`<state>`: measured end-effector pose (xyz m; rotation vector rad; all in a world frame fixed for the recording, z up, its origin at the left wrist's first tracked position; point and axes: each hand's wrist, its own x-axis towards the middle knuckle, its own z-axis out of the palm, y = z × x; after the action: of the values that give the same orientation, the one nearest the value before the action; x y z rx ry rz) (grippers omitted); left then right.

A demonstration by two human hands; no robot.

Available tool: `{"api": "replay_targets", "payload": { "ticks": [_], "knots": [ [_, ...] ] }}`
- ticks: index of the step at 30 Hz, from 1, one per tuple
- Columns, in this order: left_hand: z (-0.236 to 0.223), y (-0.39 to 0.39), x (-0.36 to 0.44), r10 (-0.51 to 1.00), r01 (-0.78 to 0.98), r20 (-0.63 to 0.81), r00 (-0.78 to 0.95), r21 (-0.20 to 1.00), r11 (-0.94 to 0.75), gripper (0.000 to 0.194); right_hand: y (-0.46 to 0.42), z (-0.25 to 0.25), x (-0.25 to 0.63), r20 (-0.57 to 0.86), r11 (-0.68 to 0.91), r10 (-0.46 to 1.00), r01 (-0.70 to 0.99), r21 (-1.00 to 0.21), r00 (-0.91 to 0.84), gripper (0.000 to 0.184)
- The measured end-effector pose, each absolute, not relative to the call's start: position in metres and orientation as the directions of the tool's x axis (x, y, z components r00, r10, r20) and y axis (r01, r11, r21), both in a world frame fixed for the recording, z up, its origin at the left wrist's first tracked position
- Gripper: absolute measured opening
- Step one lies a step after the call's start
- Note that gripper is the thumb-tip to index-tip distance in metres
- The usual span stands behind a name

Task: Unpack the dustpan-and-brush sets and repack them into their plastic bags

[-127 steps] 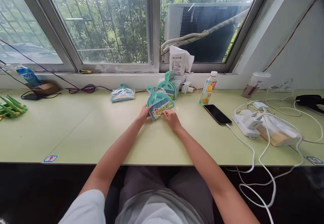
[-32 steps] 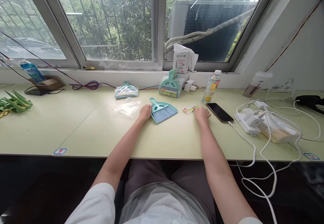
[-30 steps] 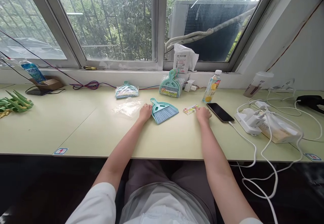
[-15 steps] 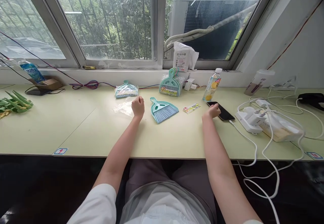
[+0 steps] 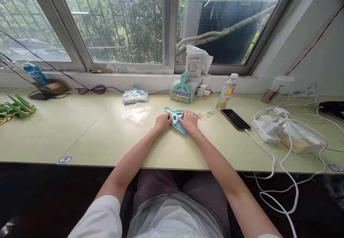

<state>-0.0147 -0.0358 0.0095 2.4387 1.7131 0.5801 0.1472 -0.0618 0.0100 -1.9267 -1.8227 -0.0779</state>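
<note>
A small teal brush and dustpan set (image 5: 175, 118) lies unwrapped on the pale green table (image 5: 107, 141) in front of me. My left hand (image 5: 162, 122) grips its left edge near the handle. My right hand (image 5: 189, 120) covers its right side with curled fingers. Its clear plastic wrapper (image 5: 136, 113) lies flat to the left. The printed paper label (image 5: 206, 114) rests just right of my right hand.
A pile of wrapped teal sets (image 5: 183, 89) and one single wrapped set (image 5: 135, 96) stand by the window sill. Right of me are a drink bottle (image 5: 225, 96), a dark phone (image 5: 235, 119), a power strip (image 5: 264, 132) and trailing white cables. Green clips (image 5: 16, 107) lie far left.
The set was taken out of its wrapper and label. My right hand went to the phone, then came back; both hands now close on the brush set.
</note>
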Motion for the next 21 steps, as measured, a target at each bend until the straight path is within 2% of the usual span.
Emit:
{"api": "replay_targets", "payload": {
  "ticks": [3,6,8,12,15,18,21],
  "knots": [
    [0.009,-0.041,-0.006,0.916,0.869,0.239,0.322,0.308,-0.386,0.025,-0.064,0.013,0.154,0.342,0.036,0.937,0.960,-0.278,0.064,0.039],
    [0.009,-0.043,-0.004,0.915,0.867,0.232,0.330,0.309,-0.391,0.022,-0.064,0.017,0.158,0.287,0.077,0.958,0.970,-0.232,-0.008,0.033],
    [0.011,-0.043,-0.005,0.912,0.867,0.228,0.342,0.299,-0.399,0.021,-0.063,0.020,0.158,0.236,0.044,0.972,0.968,-0.246,0.015,0.028],
    [0.020,-0.042,-0.009,0.907,0.855,0.201,0.371,0.307,-0.418,0.024,-0.058,0.023,0.161,0.105,-0.084,0.984,0.894,-0.441,0.145,0.024],
    [0.031,-0.042,-0.010,0.899,0.829,0.214,0.382,0.351,-0.436,0.026,-0.053,0.022,0.164,0.068,-0.122,0.978,0.809,-0.575,0.196,0.023],
    [0.038,-0.043,-0.011,0.882,0.801,0.226,0.413,0.371,-0.470,0.024,-0.051,0.022,0.165,0.098,-0.080,0.978,0.756,-0.649,0.187,0.022],
    [0.039,-0.037,-0.020,0.893,0.849,0.188,0.410,0.279,-0.448,0.024,-0.052,0.026,0.172,0.200,0.044,0.971,0.723,-0.689,0.133,0.027]
  ]
}}
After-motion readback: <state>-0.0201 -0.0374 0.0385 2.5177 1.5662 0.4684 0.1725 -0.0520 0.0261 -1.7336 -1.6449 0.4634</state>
